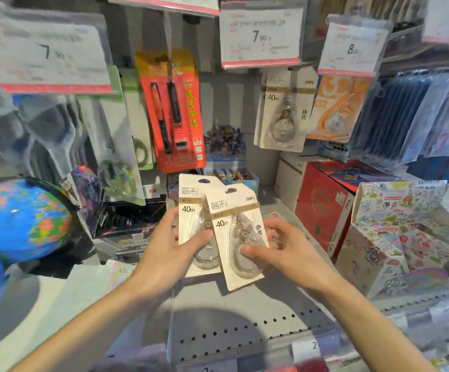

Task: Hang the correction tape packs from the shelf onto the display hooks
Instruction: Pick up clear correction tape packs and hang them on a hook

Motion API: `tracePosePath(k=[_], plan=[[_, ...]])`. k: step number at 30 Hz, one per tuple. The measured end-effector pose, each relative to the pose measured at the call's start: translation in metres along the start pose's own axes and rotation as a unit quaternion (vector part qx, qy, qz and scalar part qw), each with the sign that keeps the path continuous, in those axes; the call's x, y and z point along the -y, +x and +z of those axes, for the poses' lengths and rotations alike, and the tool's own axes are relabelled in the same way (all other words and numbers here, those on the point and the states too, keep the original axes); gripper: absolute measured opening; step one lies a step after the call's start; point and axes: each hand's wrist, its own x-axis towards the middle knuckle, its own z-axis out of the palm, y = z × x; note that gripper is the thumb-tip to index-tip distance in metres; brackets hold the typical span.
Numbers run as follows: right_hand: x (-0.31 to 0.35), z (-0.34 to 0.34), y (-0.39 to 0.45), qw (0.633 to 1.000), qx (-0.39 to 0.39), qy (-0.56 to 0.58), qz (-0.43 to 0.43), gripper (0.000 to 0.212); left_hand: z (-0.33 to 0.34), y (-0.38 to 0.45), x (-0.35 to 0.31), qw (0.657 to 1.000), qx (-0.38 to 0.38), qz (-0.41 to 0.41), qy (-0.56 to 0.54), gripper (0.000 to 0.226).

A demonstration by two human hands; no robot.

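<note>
While both packs stand upright over the shelf (231, 304), left hand (164, 253) pinching the rear pack (191, 208), right hand (279, 251) pinching the front pack (234, 226), matching hung packs (282, 114) sit up-right, nearer the right hand

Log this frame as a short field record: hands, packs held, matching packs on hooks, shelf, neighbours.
left hand: grips the left correction tape pack, thumb across its front
right hand: grips the right correction tape pack, thumb on the blister
overlap: right pack lies over the left pack's edge
hung packs: same 40m card, already on a hook under the 7.90 price tag
shelf: grey, perforated, below both hands
neighbours: globe at left, red box at right
</note>
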Motion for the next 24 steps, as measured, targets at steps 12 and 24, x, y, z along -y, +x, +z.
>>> tracePosePath(k=[12, 24], plan=[[0.045, -0.055, -0.013, 0.991, -0.037, 0.038, -0.126, 0.039, 0.022, -0.003, -0.061, 0.988, -0.024, 0.141, 0.052, 0.048], [0.057, -0.189, -0.002, 0.979, -0.027, 0.022, -0.202, 0.035, 0.147, 0.002, -0.128, 0.968, -0.100, 0.175, 0.147, 0.052]])
